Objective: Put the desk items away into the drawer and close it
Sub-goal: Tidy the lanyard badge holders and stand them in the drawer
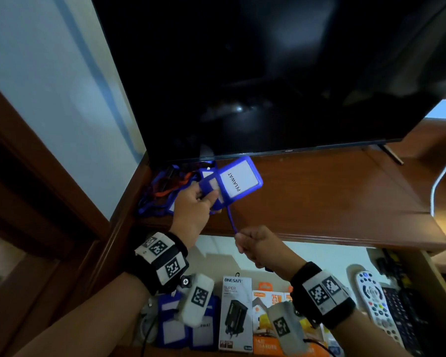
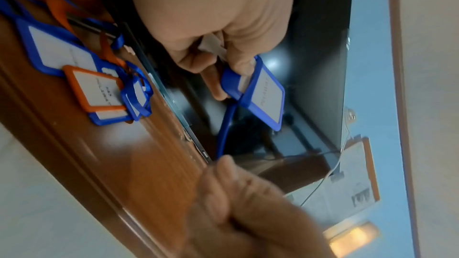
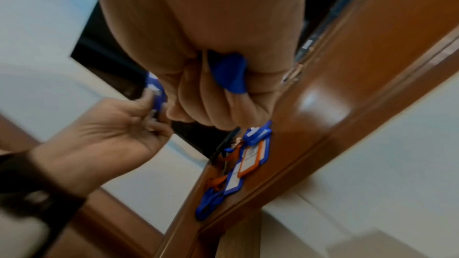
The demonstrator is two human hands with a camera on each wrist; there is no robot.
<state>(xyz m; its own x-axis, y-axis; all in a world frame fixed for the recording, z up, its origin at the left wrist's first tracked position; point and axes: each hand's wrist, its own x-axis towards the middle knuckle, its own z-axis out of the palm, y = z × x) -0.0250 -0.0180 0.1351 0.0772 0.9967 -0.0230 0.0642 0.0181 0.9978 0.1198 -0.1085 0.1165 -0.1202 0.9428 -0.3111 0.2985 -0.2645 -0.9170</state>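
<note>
My left hand (image 1: 204, 199) pinches a blue badge holder (image 1: 238, 180) with a white card reading PELAWAT, held above the wooden desk top (image 1: 319, 197). Its blue lanyard (image 1: 231, 220) runs down to my right hand (image 1: 252, 243), which is fisted round the strap (image 3: 229, 74) over the open drawer (image 1: 307, 256). In the left wrist view the badge holder (image 2: 265, 93) hangs below the left hand's fingers (image 2: 213, 77). A pile of blue and orange badge holders with lanyards (image 1: 165, 189) lies at the desk's back left corner, also in the pile (image 2: 99, 85).
A large dark TV (image 1: 268, 73) stands on the desk just behind the badges. The drawer holds blue badge holders (image 1: 173, 328), a ONESAM charger box (image 1: 236, 310), an orange charger box (image 1: 268, 318) and remote controls (image 1: 376, 305). A white cable (image 1: 440, 176) hangs at right.
</note>
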